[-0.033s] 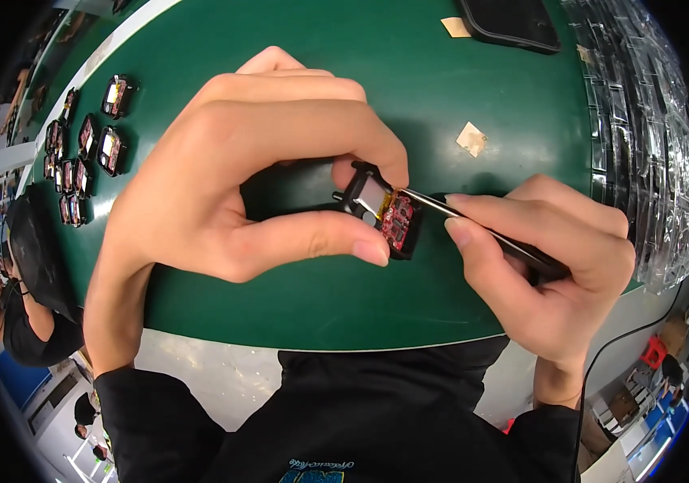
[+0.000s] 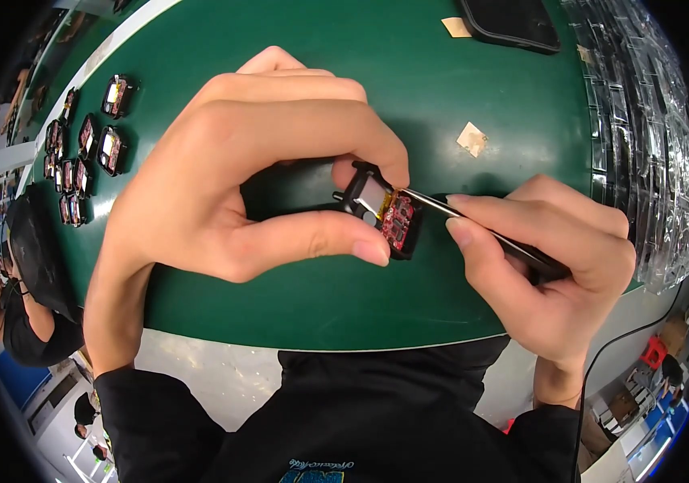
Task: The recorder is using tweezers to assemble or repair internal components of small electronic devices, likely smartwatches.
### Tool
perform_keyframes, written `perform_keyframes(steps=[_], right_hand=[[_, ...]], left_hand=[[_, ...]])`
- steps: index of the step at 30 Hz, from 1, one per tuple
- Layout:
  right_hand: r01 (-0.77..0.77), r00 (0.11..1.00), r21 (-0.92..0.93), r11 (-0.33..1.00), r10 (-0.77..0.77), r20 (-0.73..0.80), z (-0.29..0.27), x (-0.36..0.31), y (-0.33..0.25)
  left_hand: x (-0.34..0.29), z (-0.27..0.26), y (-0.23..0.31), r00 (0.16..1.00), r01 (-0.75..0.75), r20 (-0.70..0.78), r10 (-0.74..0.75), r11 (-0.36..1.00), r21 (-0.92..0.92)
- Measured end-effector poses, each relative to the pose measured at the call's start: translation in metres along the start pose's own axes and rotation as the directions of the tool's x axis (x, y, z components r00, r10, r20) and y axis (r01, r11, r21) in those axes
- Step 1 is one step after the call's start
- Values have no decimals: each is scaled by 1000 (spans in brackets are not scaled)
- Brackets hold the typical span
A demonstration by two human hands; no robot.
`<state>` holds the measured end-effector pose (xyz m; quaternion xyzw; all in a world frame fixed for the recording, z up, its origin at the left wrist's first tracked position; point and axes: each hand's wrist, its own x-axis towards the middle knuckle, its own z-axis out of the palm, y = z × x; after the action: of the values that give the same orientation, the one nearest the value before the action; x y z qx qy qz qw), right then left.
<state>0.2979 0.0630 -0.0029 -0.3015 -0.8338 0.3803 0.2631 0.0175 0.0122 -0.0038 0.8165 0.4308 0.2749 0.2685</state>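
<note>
My left hand pinches a small black device housing by its edges, between thumb and forefinger. The housing lies open-faced, showing a red circuit board, a silvery-grey block and a strip of yellow tape. In my right hand is a pair of tweezers with dark grips and shiny metal tips. Those tips meet the upper corner of the red board, close to my left forefinger. Whether they grip any small part there cannot be made out.
Several similar open housings stand at the left of the green table. A beige paper square lies beyond my right hand, and a black phone is at the far edge. Clear plastic trays are stacked at the right.
</note>
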Motion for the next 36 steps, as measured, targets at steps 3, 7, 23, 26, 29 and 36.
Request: perform_keyframes(steps=[3, 7, 23, 26, 29, 36], right_hand=[[27, 1000, -6, 1000, -27, -2, 0, -1, 1], [43, 999, -34, 999, -43, -13, 1, -2, 0], [265, 952, -121, 957, -280, -127, 13, -5, 9], [265, 954, -106, 958, -276, -113, 11, -6, 9], [271, 954, -122, 955, -284, -98, 6, -6, 6], [98, 974, 29, 995, -89, -210, 1, -6, 0]], left_hand=[[0, 0, 2, 1000, 10, 4, -10, 1000, -11], [0, 1, 3, 1000, 12, -2, -12, 1000, -10], [-2, -3, 4, 999, 48, 22, -48, 999, 10], [-2, 0, 4, 999, 41, 2, -41, 999, -14], [-3, -1, 4, 1000, 28, 2, -28, 1000, -8], [-3, 8, 9, 997, 36, -66, -36, 999, 3]])
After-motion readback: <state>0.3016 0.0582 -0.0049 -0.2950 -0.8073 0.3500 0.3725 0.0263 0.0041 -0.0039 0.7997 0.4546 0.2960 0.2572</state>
